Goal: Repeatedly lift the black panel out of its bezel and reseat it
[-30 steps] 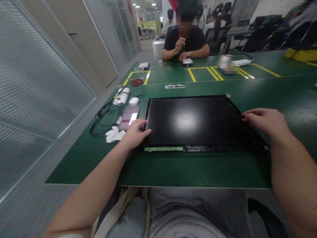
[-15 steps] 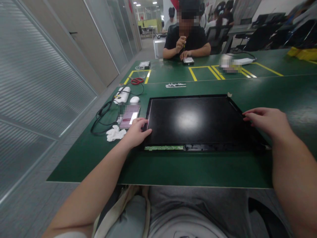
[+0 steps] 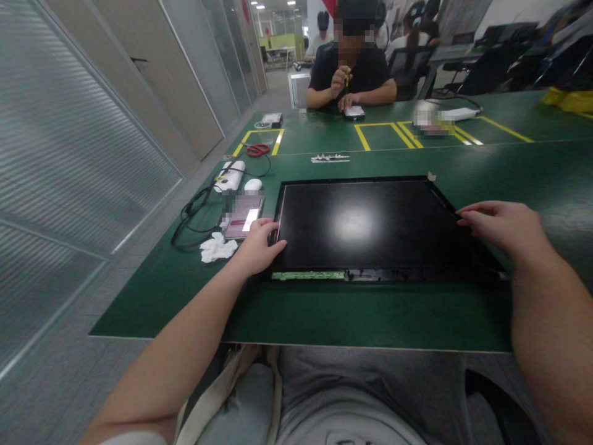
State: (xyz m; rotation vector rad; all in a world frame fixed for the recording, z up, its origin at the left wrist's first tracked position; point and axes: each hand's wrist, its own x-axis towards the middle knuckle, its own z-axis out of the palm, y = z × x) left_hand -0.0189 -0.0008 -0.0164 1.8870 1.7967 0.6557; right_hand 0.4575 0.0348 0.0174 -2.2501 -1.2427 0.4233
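A black display panel (image 3: 398,222) lies face up on the green table (image 3: 370,315), with a bright reflection in its middle. A narrow green circuit board (image 3: 308,275) runs along the left part of its near edge. At the panel's left side, my left hand (image 3: 259,247) grips the frame, thumb on top near the corner. On the opposite side my right hand (image 3: 503,225) pinches the right edge between thumb and fingers. Part of each hand's fingertips is hidden by the frame.
Left of the panel are a phone (image 3: 243,216), crumpled tissue (image 3: 217,247), a white mouse-like object (image 3: 252,185), a white box (image 3: 230,176), black cable (image 3: 189,213) and red scissors (image 3: 257,150). Small white strips (image 3: 330,159) lie beyond. Across the table a person (image 3: 349,80) handles a small drive-like device (image 3: 354,112).
The view has shifted very slightly. Both hands stay on the panel's sides, and the panel has not visibly moved on the table.
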